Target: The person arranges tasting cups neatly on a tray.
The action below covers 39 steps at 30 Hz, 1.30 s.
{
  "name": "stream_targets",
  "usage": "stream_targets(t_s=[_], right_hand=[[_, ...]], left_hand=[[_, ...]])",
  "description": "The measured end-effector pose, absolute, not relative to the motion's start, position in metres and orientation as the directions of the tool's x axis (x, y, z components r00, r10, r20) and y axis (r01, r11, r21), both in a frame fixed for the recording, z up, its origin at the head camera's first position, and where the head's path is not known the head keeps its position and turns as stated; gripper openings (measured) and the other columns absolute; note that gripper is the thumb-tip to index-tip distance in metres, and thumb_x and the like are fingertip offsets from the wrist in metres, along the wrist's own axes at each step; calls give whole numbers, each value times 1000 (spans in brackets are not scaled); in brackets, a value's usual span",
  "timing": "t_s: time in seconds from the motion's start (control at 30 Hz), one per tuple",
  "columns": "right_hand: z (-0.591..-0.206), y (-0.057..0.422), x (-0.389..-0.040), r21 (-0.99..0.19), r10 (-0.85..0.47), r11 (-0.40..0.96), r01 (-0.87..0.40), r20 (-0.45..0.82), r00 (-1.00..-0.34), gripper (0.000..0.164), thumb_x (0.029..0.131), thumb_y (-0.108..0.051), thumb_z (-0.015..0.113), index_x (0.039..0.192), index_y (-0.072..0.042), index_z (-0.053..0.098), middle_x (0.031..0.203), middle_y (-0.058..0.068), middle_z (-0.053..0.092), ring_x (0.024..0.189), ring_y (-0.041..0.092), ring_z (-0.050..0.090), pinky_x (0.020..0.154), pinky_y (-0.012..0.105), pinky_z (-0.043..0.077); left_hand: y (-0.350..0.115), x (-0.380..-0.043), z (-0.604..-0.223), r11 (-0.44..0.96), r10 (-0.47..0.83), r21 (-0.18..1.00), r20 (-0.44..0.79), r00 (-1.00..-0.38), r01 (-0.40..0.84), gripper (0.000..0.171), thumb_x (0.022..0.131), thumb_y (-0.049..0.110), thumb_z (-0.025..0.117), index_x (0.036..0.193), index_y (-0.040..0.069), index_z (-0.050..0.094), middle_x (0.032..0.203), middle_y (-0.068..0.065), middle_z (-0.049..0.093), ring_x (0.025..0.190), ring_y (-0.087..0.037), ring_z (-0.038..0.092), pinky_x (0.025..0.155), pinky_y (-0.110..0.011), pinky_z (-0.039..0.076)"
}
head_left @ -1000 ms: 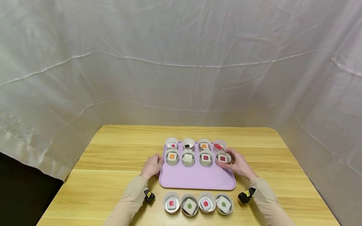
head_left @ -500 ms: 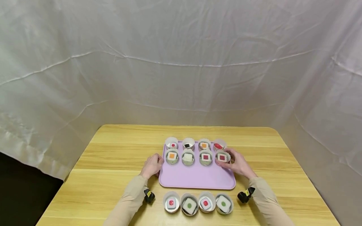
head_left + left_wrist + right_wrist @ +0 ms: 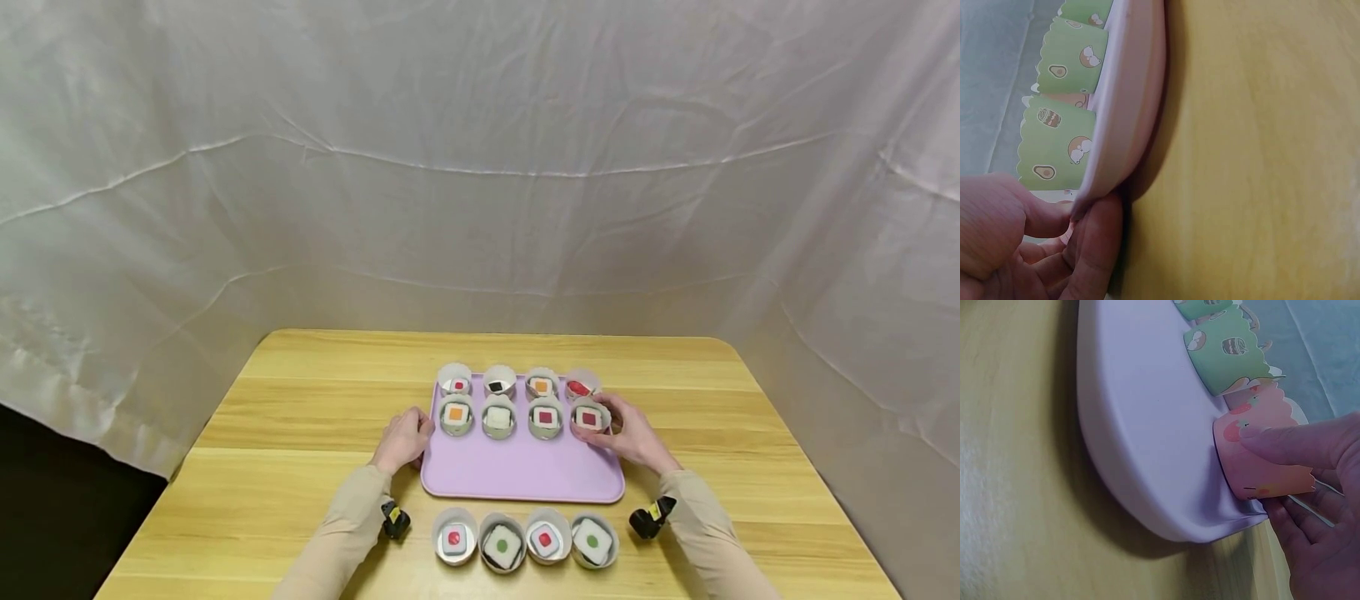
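Note:
A lilac tray (image 3: pixel 521 471) lies on the wooden table, bearing two rows of paper baking cups at its far side. With thumb and fingers my left hand (image 3: pixel 402 439) pinches the tray's left rim; the left wrist view shows green printed cups (image 3: pixel 1057 147) just inside it. My right hand (image 3: pixel 636 435) grips the right-end cup of the nearer row, a pink paper baking cup (image 3: pixel 1250 472) with strawberry prints. The thumb lies along its wall in the right wrist view, other fingers behind it. Inside sits a white square piece (image 3: pixel 589 419) with a dark red centre.
In front of the tray, several more cups stand in a row on the table, among them the left-end cup (image 3: pixel 454 557) and the right-end cup (image 3: pixel 596 560). Their pieces have red or green centres. A pale curtain (image 3: pixel 480 250) hangs around the table (image 3: pixel 315 392).

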State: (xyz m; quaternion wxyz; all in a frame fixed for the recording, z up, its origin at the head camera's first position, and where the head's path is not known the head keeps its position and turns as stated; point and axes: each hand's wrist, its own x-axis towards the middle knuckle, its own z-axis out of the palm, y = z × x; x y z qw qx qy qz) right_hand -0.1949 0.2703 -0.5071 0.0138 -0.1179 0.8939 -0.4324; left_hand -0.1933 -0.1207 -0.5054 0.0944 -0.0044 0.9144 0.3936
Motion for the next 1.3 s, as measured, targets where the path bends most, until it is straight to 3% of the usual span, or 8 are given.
stream_targets(t_s=[0.77,0.93,0.97,1.07,1.17,1.2,1.3], right_hand=[[-507,270,-194,-774,-235,596,-216,90,-968,71,76,-10,86,135,6,50,131,29,59,123,48,58,107,58,48],[-504,274,-192,-866,-287,467,-181,45,-957,77,79,-5,82,142,8,40,143,31,48,138,52,44,118,60,34],[-504,276,-191,-894,-295,420,-157,29,-955,78,80,-3,80,144,8,37,147,32,45,141,51,39,121,51,34],[-504,279,-190,-956,-282,280,-83,1,-959,76,83,6,70,148,10,30,151,35,37,139,27,49,118,25,38],[-504,281,-191,-979,-220,195,-54,11,-975,67,86,15,56,146,15,28,149,40,36,121,-1,56,101,5,43],[-503,281,-191,-981,-182,189,-44,9,-983,63,87,16,52,145,16,29,147,42,37,112,-7,56,98,7,47],[-499,281,-189,-969,-53,248,7,-20,-998,50,92,13,48,140,17,37,138,40,45,99,-3,61,87,15,56]], left_hand=[[-122,-192,-507,690,69,720,-170,-983,-76,18,104,16,51,96,2,58,73,-9,61,48,-15,58,45,-28,52],[-122,-193,-508,691,68,720,-161,-985,-70,17,103,16,51,95,2,58,73,-9,62,47,-14,58,44,-27,52],[-121,-193,-507,691,68,720,-161,-985,-70,17,103,16,51,95,2,59,73,-9,62,47,-14,58,44,-27,52],[-121,-193,-507,693,67,717,-160,-985,-70,17,103,15,51,95,2,59,73,-9,62,46,-14,58,44,-26,52],[-121,-194,-507,695,64,715,-161,-985,-72,17,103,16,51,94,3,58,72,-9,62,46,-14,58,43,-26,51],[-121,-194,-507,696,64,715,-159,-985,-70,17,103,16,51,94,3,58,72,-9,62,46,-14,58,43,-25,51],[-121,-193,-507,695,63,715,-160,-985,-71,17,103,16,51,94,3,59,72,-9,62,46,-13,58,43,-25,51]])
